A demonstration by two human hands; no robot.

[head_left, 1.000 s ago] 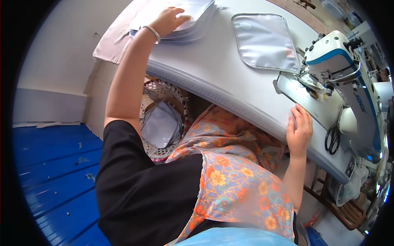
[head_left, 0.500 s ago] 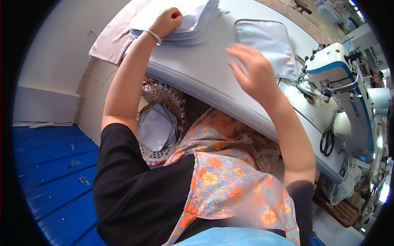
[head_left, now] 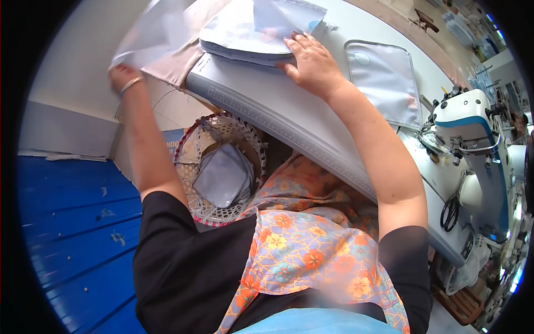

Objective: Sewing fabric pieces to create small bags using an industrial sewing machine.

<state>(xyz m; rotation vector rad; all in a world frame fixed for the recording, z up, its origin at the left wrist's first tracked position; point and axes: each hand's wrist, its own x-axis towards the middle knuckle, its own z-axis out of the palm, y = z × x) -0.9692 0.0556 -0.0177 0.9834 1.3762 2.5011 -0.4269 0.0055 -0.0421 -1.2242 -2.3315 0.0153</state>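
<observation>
Long pale grey sewing table (head_left: 311, 128) running from upper left to lower right, a ruler strip printed along its near edge. Blue plank floor (head_left: 67, 234) filling the lower left. White and blue industrial sewing machine (head_left: 473, 139) standing at the right end of the table, black-handled scissors (head_left: 449, 211) hanging below it. Flat grey quilted fabric panel (head_left: 384, 83) lying on the table between the machine and a stack of grey fabric pieces (head_left: 250, 33) at the far left end. Beige cloth (head_left: 178, 61) draped under that stack and over the table's corner. Round wicker basket (head_left: 222, 167) with a red rim sitting below the table edge, more grey pieces (head_left: 222, 175) lying inside it. Right hand (head_left: 314, 64) spread flat, palm down, pressing on the near edge of the stack. Left hand (head_left: 123, 78), bangle on the wrist, raised off the table's left end, fingers pinched on a single pale fabric piece (head_left: 150, 36), blurred, lifted clear of the stack and just beside it.
</observation>
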